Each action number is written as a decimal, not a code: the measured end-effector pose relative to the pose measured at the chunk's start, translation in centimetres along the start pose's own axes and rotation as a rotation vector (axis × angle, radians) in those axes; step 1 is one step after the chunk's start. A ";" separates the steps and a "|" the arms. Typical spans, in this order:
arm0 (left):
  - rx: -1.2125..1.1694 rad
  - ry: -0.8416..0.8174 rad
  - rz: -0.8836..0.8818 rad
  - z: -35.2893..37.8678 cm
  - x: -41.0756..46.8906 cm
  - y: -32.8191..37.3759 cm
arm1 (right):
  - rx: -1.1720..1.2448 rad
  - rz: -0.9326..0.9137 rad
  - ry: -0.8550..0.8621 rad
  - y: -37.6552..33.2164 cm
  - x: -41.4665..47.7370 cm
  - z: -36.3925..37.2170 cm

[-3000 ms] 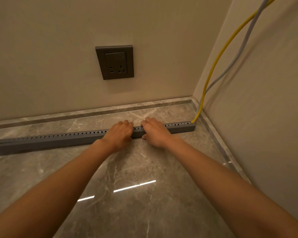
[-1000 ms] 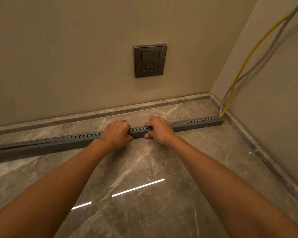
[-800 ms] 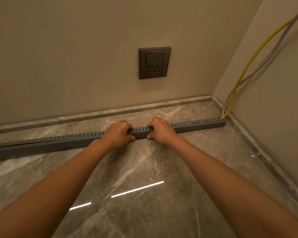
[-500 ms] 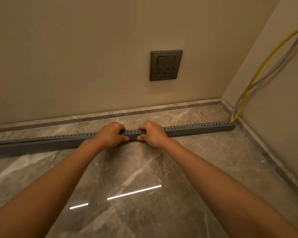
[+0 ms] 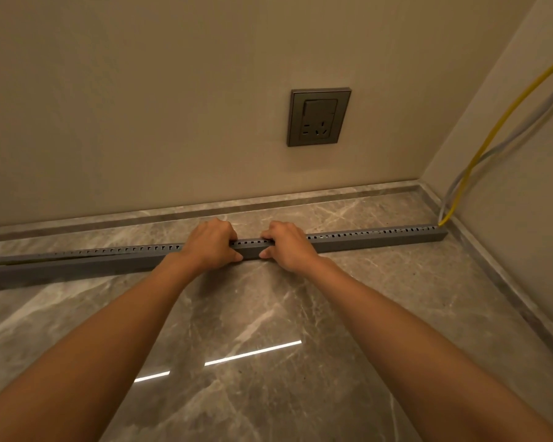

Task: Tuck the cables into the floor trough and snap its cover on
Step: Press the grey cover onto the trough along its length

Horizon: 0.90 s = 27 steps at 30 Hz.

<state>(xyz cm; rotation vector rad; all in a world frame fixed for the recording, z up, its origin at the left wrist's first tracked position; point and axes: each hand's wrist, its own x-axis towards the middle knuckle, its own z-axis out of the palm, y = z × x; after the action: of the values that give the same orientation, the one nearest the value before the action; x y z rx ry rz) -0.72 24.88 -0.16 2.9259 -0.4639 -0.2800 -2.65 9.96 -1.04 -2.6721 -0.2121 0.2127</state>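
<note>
Trough (image 5: 364, 242), grey, slotted along its upper edge: we log it lying flat on the marble floor (image 5: 268, 314), its long axis running left to right, roughly parallel to the back wall and a little forward of the skirting. Its right end stops near the corner, by the side wall; its left end passes out of view at the frame's left edge. Cover: we see it seated flush from the hands rightward; toward the far left a thin dark gap shows along the top, so there it looks not fully down, though we cannot tell for certain.

Cables: yellow cable (image 5: 498, 122) and grey cable (image 5: 524, 129) descend along the side wall and enter the trough at its right end.

Left hand (image 5: 209, 245) and right hand (image 5: 288, 247): side by side at mid-length, a short stretch of trough bare between them. We record the fingers of each curled over the top and far edge, thumbs against the near face, closed on the trough in a pinch.

Wall socket (image 5: 318, 118), dark grey, on the back wall above and to the right of the hands.

Change against half a second ago: the hands grip a spot slightly further left along the trough, more of its right portion showing; socket and corner sit further right in our view.
</note>
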 end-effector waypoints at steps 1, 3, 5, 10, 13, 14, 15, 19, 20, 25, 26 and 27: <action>-0.009 0.003 0.003 -0.1 0.0 0.0 | -0.003 0.003 -0.007 -0.1 0.0 -0.1; -0.049 0.000 0.012 -0.1 -0.2 -0.3 | -0.020 0.005 -0.031 -0.1 0.1 -0.3; -0.105 -0.023 0.028 -0.1 -0.4 -0.9 | -0.038 0.002 -0.068 -0.3 0.2 -0.3; -0.165 -0.028 -0.011 -0.7 -1.3 -3.7 | -0.041 -0.018 -0.078 -1.5 0.5 0.3; -0.159 0.003 -0.030 -0.5 -1.7 -4.7 | -0.012 -0.029 -0.064 -2.6 0.7 1.1; -0.160 0.012 -0.031 -0.4 -1.7 -4.8 | 0.001 -0.026 -0.056 -2.9 0.8 1.3; -0.159 0.016 -0.031 -0.3 -1.7 -4.8 | 0.015 -0.020 -0.048 -3.0 0.8 1.4; -0.113 0.036 -0.018 -0.1 -1.5 -4.8 | 0.050 0.001 -0.034 -3.1 0.9 1.4; -0.103 0.044 -0.018 -0.2 -1.4 -4.7 | 0.057 0.007 -0.031 -3.2 1.0 1.4; -0.116 0.036 0.000 -0.4 -1.0 -5.1 | 0.084 0.036 -0.045 -3.3 1.4 1.0; -0.138 0.031 0.006 -0.4 -0.9 -5.3 | 0.095 0.039 -0.052 -3.3 1.5 0.9; -0.170 0.029 0.013 -0.4 -0.8 -5.5 | 0.110 0.038 -0.055 -3.3 1.6 0.9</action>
<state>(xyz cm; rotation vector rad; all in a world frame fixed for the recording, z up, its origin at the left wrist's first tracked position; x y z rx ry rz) 0.19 30.36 -0.68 2.7572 -0.4321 -0.2613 -1.62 13.52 -0.52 -2.5645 -0.1619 0.3018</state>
